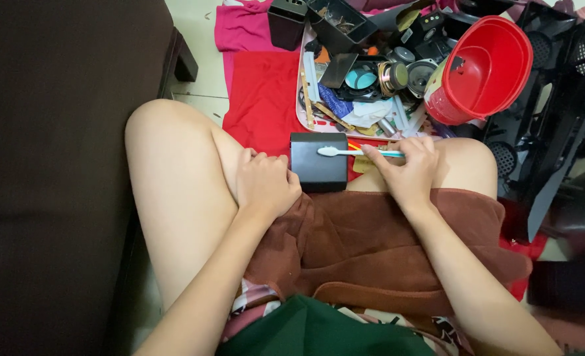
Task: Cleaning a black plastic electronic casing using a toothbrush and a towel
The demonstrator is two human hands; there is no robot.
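Note:
A small black box [317,169] rests between my knees, at the edge of a brown towel [365,240] across my lap. My left hand [265,182] grips the box's left side, fingers curled against it. My right hand [406,168] holds a white toothbrush [345,152] with a pale blue handle. The brush head lies on the top face of the box, pointing left.
A pink tray [306,105] ahead holds speaker cones, black plastic housings and small parts. A red bucket [487,69] lies tipped at the right beside black speaker grilles [556,99]. Red cloth [263,99] covers the floor. A dark sofa [55,165] fills the left.

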